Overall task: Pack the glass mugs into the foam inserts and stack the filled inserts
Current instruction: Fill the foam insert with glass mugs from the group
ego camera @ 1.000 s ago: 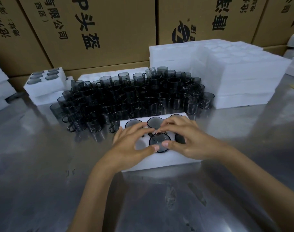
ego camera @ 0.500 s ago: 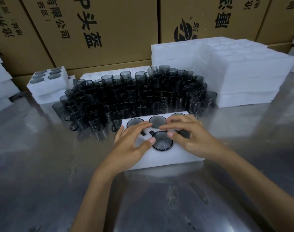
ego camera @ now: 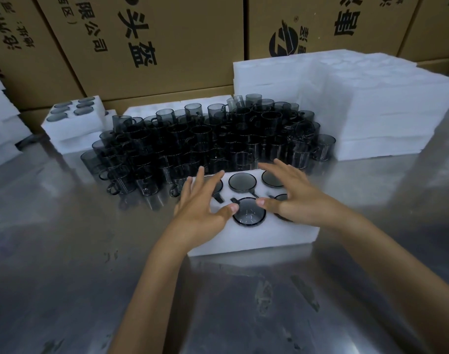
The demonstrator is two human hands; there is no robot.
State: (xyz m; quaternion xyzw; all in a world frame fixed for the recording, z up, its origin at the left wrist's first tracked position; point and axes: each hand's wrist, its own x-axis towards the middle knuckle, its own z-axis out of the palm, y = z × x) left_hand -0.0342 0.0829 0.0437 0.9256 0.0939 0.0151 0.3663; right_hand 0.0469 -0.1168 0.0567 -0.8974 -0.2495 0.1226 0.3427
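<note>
Both hands are flat-ish over the foam insert (ego camera: 254,236), fingers spread wide, not gripping anything. Left hand (ego camera: 203,208) covers the left pockets, right hand (ego camera: 292,198) the right ones, and both thumbs touch the rim of the mug (ego camera: 249,212) sunk in the front middle pocket. Two more mugs sit in the back pockets. The insert sits mid-bench (ego camera: 65,251) with plenty of bare metal in front and on both sides. Right behind it is a packed crowd of loose mugs (ego camera: 205,141), almost touching its back edge. Foam stack (ego camera: 371,111) at back right, one filled insert (ego camera: 72,121) back left, cardboard boxes (ego camera: 154,42) along the back.
</note>
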